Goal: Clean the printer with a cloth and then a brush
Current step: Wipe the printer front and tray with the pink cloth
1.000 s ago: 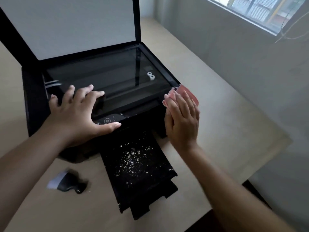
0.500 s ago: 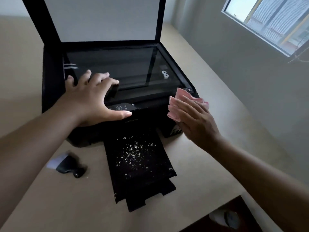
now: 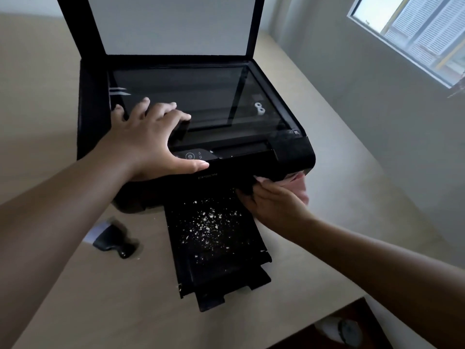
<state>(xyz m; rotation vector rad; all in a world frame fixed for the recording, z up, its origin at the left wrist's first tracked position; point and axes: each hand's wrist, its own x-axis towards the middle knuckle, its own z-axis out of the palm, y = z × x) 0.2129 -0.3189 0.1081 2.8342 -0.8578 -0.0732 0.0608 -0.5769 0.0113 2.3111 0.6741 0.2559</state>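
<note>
A black printer (image 3: 294, 152) stands on the table with its scanner lid (image 3: 176, 23) raised and the glass (image 3: 201, 96) bare. My left hand (image 3: 151, 142) lies flat on the front left of the glass and control panel, fingers spread. My right hand (image 3: 274, 202) presses a pink cloth (image 3: 299, 185) against the printer's lower front right corner. The cloth is mostly hidden under the corner and my fingers. White crumbs are scattered over the pulled-out black output tray (image 3: 214, 238). A small black brush (image 3: 110, 238) with pale bristles lies on the table left of the tray.
The beige table (image 3: 339, 197) ends at a front right corner, with a dark floor and a pale object (image 3: 339, 331) below it. A grey wall and a window (image 3: 415, 34) are close on the right.
My right hand has moved the cloth down from the printer's top right corner to its lower front right corner. My left hand has stayed on the glass. The view has shifted.
</note>
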